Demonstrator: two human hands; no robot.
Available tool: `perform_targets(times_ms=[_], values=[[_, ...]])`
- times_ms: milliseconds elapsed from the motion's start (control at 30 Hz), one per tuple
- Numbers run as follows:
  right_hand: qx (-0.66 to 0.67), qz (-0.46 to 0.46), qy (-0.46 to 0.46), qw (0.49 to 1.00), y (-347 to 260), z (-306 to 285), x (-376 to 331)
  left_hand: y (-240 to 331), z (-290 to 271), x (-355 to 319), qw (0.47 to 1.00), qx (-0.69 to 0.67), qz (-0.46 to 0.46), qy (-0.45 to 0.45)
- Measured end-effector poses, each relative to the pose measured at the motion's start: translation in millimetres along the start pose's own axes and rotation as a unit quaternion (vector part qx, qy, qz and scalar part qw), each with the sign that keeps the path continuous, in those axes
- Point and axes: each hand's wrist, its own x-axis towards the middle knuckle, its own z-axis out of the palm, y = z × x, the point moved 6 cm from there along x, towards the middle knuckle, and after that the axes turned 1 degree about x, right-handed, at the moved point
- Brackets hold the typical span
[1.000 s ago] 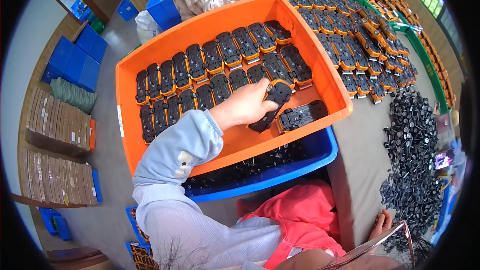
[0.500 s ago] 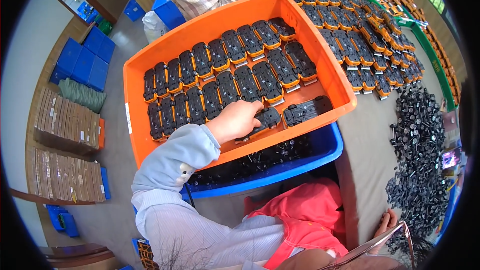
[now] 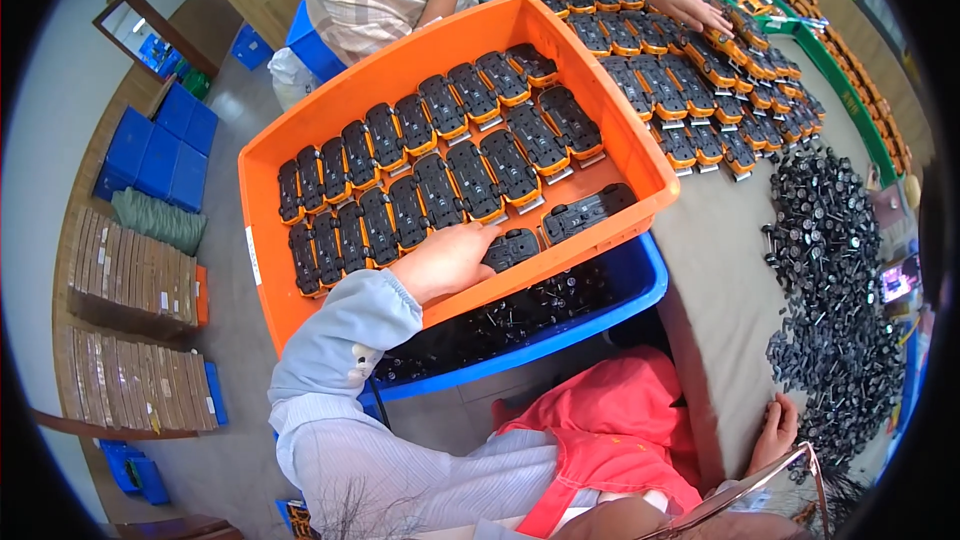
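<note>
My left hand reaches into the orange tray, fingers closed on the left end of an upside-down toy car at the tray's near side. Part of the fingers is hidden. Another upturned toy car lies just to the right of that one. Behind them, upturned cars with black undersides and orange bodies stand in two slanting rows. My right hand rests at the table's near edge, fingers stretched out and no object visible in it, beside the pile of small black wheels and parts.
Below the tray sits a blue bin with black parts inside. Stacked toy cars cover the table's far part, where a co-worker's hand reaches over them. Cardboard stacks and blue crates stand at the left.
The car under my left hand now lies flatter in the tray. The whole view has shifted slightly. Across the table, the co-worker's arm has stretched out over the stacked cars.
</note>
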Motion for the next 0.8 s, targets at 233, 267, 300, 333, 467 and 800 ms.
perform_targets(times_ms=[233,267,300,333,467,800], values=[[-0.055,-0.048,0.023,0.997,-32.5,-13.0,-18.9,4.4,9.2,12.2,0.988,-0.005,0.141,0.057],[-0.083,-0.078,0.026,0.993,-56.6,-7.5,-17.4,1.7,5.5,11.0,0.990,-0.028,0.124,0.063],[-0.089,-0.047,0.033,0.994,-46.9,-8.0,-17.5,8.3,-4.6,9.9,0.987,-0.056,0.116,0.092],[-0.072,-0.042,0.021,0.996,-64.7,5.0,-11.0,27.7,-25.4,-11.1,0.992,0.054,0.044,0.102],[-0.062,-0.125,0.004,0.990,-84.0,15.2,-5.0,88.5,-57.9,-48.5,0.939,0.153,0.155,0.267],[-0.342,-0.067,0.310,0.885,-25.9,-188.7,-131.6,240.1,3.9,-2.0,0.880,0.114,0.417,0.196]])
